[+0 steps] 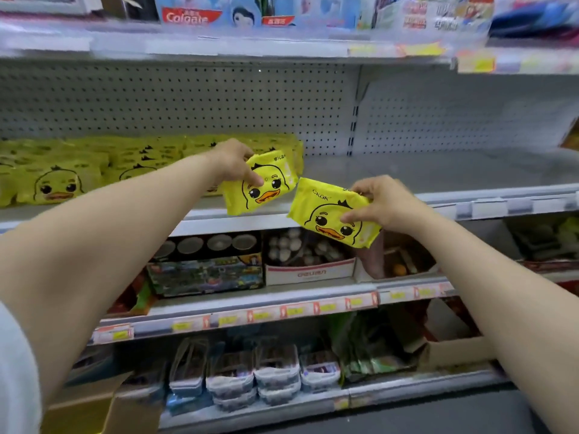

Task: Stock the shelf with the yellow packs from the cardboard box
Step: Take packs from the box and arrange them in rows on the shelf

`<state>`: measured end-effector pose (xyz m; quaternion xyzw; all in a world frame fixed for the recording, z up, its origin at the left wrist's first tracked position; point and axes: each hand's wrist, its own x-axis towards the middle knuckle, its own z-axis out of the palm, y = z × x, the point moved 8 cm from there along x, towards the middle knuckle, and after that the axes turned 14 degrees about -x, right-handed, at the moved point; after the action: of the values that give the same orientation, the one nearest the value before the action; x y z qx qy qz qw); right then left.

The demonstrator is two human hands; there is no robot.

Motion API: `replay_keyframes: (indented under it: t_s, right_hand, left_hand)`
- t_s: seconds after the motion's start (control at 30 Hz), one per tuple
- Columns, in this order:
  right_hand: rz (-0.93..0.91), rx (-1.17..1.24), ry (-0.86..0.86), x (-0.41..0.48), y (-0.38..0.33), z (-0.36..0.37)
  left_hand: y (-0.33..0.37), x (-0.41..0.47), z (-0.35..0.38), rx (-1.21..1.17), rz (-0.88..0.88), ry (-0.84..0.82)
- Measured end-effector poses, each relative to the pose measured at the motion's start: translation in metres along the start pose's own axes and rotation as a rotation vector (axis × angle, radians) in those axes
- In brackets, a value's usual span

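My left hand grips a yellow pack with a duck face by its top left corner, held at the front edge of the grey shelf. My right hand holds a second yellow duck pack a little lower and to the right, in front of the shelf's lip. Several matching yellow packs lie stacked on the left part of the same shelf, just behind the left hand. A corner of the cardboard box shows at the bottom left.
The right part of the grey shelf is bare, backed by perforated panel. Toothpaste boxes stand on the shelf above. Lower shelves hold toy boxes, a tray of small items and plastic containers.
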<state>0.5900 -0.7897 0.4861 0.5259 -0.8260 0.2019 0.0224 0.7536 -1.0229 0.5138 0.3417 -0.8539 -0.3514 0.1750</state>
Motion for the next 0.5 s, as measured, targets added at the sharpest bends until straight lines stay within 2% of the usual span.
replay_keyframes:
  t_s: [0.3,0.5]
  right_hand:
    - [-0.021,-0.014,-0.114,0.087,0.003,-0.003]
    - [0.002,-0.040,-0.102,0.140,0.008,0.009]
  left_hand:
    - [0.008,0.113,0.008,0.142,0.136,-0.118]
    - [-0.002,0.162,0.020,0.172,0.191,-0.181]
